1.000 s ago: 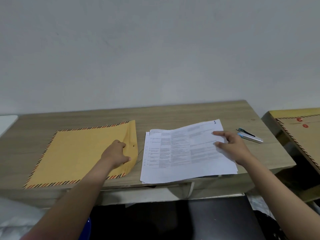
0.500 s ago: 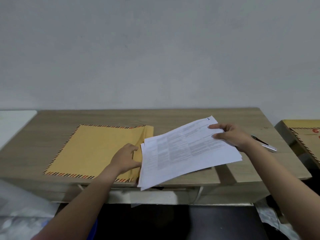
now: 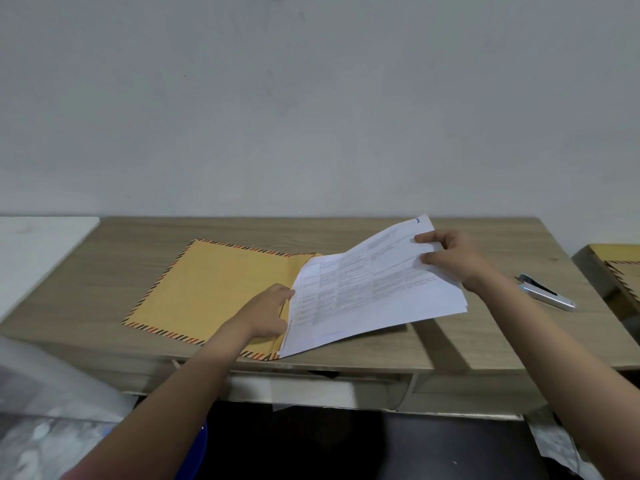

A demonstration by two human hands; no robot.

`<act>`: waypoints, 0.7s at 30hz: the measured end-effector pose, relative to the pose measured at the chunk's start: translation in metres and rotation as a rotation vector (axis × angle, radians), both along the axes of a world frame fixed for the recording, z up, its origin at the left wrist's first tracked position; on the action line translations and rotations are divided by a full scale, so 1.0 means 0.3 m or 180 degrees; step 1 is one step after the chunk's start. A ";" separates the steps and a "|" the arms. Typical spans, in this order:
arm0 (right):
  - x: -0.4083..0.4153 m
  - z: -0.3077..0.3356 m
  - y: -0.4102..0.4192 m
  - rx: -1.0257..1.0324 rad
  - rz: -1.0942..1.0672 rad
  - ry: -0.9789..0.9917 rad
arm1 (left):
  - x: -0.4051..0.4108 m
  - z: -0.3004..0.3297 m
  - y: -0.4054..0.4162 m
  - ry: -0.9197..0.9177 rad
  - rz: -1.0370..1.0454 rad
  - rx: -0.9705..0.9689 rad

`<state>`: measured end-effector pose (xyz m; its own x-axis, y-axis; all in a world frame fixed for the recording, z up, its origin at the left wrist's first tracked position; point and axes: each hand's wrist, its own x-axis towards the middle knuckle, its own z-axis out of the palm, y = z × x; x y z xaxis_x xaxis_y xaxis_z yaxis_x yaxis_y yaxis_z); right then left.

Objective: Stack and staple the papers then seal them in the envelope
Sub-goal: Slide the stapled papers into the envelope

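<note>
A yellow envelope point(image 3: 214, 289) with a striped border lies flat on the wooden desk point(image 3: 346, 233). My left hand point(image 3: 266, 311) grips its open right end, holding the mouth up. My right hand point(image 3: 450, 261) pinches the far right edge of a stack of printed white papers point(image 3: 367, 292), tilted with the right side raised. The stack's left edge sits at the envelope's mouth, just by my left fingers. A silver and black stapler point(image 3: 545, 296) lies on the desk to the right of my right forearm.
A second striped envelope on a brown box point(image 3: 620, 268) stands at the far right edge. A white surface point(image 3: 38, 244) adjoins the desk on the left. Crumpled plastic point(image 3: 52, 403) lies below the desk's front left. A plain wall rises behind the desk.
The paper stack has been lifted off the desk and moved left, its left edge now at the envelope's mouth. My left hand has raised the envelope's open end. The view shifted.
</note>
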<state>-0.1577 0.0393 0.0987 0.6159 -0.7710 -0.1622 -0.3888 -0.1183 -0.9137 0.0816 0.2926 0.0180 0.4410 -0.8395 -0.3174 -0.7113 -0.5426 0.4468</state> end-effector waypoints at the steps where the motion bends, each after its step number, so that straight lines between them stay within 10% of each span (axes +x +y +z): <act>1: 0.001 0.000 0.007 -0.0054 0.0014 -0.0053 | 0.001 0.003 -0.006 -0.0027 -0.0035 0.0043; 21: -0.012 -0.052 0.109 -0.0700 -0.0107 -0.0381 | -0.056 0.091 -0.079 0.0026 0.0015 0.0351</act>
